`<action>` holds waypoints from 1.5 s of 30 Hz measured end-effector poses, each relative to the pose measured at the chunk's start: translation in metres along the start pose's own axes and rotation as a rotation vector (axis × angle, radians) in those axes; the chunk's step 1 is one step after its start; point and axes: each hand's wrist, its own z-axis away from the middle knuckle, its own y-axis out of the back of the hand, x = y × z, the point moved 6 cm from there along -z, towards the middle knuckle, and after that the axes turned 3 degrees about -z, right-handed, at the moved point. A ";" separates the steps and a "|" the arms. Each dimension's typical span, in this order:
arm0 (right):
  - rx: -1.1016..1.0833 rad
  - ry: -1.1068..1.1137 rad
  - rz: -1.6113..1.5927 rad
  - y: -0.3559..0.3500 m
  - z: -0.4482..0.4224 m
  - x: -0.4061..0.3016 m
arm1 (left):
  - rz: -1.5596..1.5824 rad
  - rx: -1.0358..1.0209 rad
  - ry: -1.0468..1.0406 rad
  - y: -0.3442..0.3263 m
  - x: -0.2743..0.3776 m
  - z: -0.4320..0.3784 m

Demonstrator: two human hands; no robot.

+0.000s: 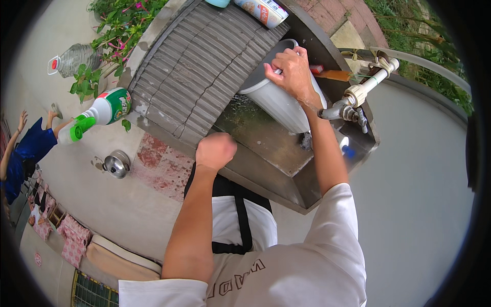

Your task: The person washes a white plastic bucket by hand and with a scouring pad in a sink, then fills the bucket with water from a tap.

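My right hand (292, 73) grips the rim of a white plastic bucket (278, 103), thumb on the near side of the rim. The bucket lies tilted inside a stone wash sink (261, 149), which has a little water on its bottom. My left hand (216, 151) is curled into a fist over the sink's near edge, by the corner of the ridged concrete washboard (191, 69). No object shows in it, and its fingertips are hidden. A metal tap (341, 110) on a white pipe juts over the sink, right of my right forearm.
A green-and-white spray bottle (109, 107) and a printed can (264, 13) sit on the washboard's edges. An orange-handled brush (332, 73) lies behind the bucket. A lidded metal pot (117, 164) and a large clear bottle (78, 60) stand on the ground. Another person (30, 146) is at far left.
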 end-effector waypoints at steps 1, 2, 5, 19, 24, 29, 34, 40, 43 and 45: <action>0.005 -0.024 -0.040 0.005 0.001 0.006 | 0.017 0.003 0.002 0.000 -0.001 0.001; -0.033 -0.073 -0.051 0.006 0.005 0.015 | 0.034 0.005 0.003 -0.001 -0.002 0.002; -0.071 -0.204 -0.068 0.004 0.023 0.031 | -0.001 -0.038 0.047 -0.003 -0.002 0.002; 0.665 -0.937 -0.335 0.029 0.158 0.047 | -0.025 0.062 -0.033 0.003 0.002 0.000; 0.685 -1.415 -0.612 -0.001 0.238 0.056 | -0.033 0.059 -0.026 0.006 0.003 0.001; 0.894 -1.551 -0.628 -0.001 0.252 0.050 | -0.042 0.046 -0.056 0.002 0.006 -0.004; 0.949 -1.714 -0.731 -0.002 0.254 0.042 | -0.005 0.058 -0.018 0.000 -0.002 0.000; 0.912 -1.655 -0.832 -0.012 0.244 0.008 | 0.033 0.068 0.007 -0.001 -0.012 0.013; 0.841 -1.661 -0.916 -0.009 0.252 0.012 | -0.024 -0.031 -0.026 -0.002 -0.002 0.008; 0.754 -1.614 -0.705 0.015 0.260 0.023 | 0.001 -0.004 -0.068 -0.011 0.008 0.000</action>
